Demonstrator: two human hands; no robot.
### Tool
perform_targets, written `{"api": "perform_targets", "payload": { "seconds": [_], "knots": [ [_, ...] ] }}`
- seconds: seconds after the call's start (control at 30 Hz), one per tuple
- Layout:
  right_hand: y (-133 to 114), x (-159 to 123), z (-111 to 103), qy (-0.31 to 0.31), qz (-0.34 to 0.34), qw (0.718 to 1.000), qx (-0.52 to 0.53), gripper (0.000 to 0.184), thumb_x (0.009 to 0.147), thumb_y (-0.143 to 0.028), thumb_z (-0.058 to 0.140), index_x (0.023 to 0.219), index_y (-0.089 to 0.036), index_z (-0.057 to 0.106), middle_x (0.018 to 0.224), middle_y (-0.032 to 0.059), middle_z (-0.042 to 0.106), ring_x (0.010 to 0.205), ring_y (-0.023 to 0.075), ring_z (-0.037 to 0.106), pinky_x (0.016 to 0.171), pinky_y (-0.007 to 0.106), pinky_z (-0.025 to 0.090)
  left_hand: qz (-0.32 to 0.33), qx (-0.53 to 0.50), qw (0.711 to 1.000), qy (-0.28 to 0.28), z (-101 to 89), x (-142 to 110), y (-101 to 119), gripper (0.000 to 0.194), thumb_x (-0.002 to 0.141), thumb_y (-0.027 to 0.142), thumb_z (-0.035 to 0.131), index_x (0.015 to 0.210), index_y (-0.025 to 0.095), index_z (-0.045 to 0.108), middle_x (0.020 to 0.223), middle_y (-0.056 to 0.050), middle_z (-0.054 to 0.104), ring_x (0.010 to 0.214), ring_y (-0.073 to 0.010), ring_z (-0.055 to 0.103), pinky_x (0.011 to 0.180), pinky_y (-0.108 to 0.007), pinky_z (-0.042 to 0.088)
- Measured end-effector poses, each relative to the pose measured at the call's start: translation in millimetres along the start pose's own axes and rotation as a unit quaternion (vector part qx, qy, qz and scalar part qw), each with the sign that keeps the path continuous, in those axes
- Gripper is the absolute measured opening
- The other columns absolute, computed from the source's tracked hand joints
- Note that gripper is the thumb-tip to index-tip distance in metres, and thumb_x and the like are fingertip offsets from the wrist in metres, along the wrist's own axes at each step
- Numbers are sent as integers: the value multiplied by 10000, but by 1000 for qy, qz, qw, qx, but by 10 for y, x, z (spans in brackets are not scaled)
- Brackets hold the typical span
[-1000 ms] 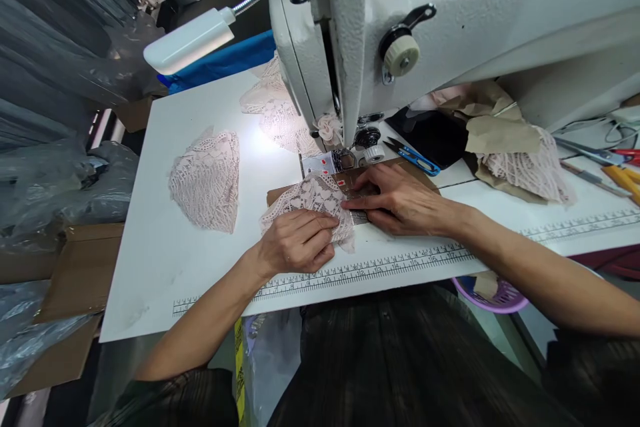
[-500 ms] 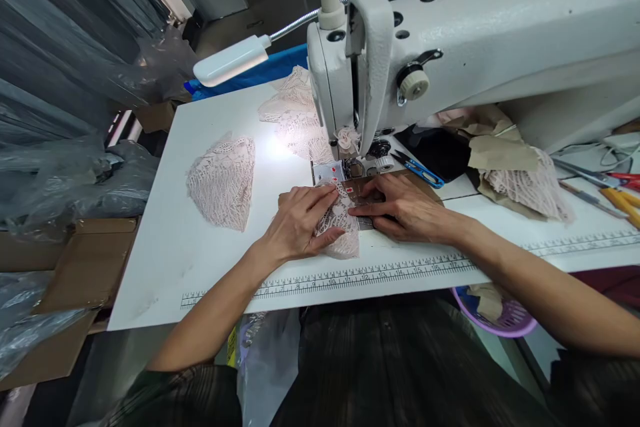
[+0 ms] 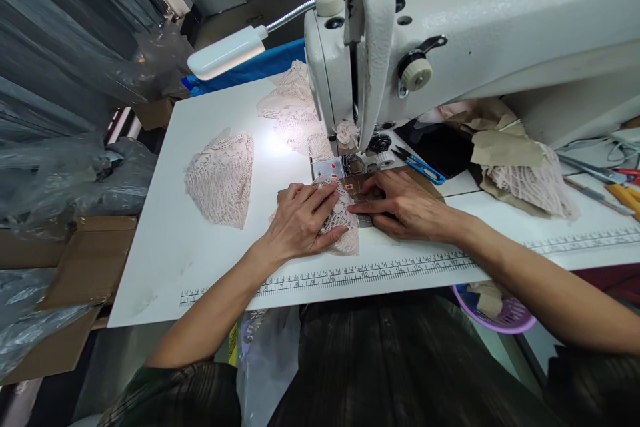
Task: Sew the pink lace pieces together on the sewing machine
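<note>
A pale pink lace piece (image 3: 345, 230) lies under the presser foot area of a white sewing machine (image 3: 333, 80). My left hand (image 3: 303, 220) rests flat on the lace, fingers stretched toward the needle and thumb apart. It covers much of the piece. My right hand (image 3: 400, 207) lies just right of it, fingers bent and spread, one fingertip at the lace's right edge. Beneath that hand is a brown board (image 3: 425, 187), beside the metal plate with red marks (image 3: 334, 170).
Another lace piece (image 3: 220, 180) lies left on the white table (image 3: 150, 260); more lace (image 3: 295, 107) sits behind the needle. Blue thread snips (image 3: 420, 165) and a lace bundle with brown paper (image 3: 525, 173) are on the right. A printed ruler (image 3: 345, 279) runs along the front edge.
My left hand has gone from curled fingers on the lace's lower part to lying flat across it, nearer the needle. My right hand has barely moved. The camera view has shifted.
</note>
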State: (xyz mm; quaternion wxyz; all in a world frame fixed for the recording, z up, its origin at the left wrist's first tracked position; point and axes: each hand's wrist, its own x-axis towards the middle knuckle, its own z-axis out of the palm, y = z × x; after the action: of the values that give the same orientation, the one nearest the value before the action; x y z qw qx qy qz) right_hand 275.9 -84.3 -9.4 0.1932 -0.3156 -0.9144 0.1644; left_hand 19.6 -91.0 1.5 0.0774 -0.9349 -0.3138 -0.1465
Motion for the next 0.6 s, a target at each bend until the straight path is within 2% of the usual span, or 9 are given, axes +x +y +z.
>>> {"api": "perform_targets", "payload": {
  "seconds": [0.27,0.6],
  "knots": [
    [-15,0,-7,3,4,1000,-6,378,909,-202,512,1233,-304,678,1171,111,597,1087,275,531,927,498,441,-13,-18,999,-24,5,-7,0,544,946,563,435,1268,143,563,1329,-133,599,1044,-293,558,829,-442,400],
    [-22,-10,-10,-5,6,1000,-13,390,911,-200,513,1265,-271,660,1190,136,567,1113,294,512,937,503,415,-25,24,999,-28,11,18,59,512,925,532,496,1257,152,580,1348,-118,592,994,-300,554,816,-457,382]
  ]
}}
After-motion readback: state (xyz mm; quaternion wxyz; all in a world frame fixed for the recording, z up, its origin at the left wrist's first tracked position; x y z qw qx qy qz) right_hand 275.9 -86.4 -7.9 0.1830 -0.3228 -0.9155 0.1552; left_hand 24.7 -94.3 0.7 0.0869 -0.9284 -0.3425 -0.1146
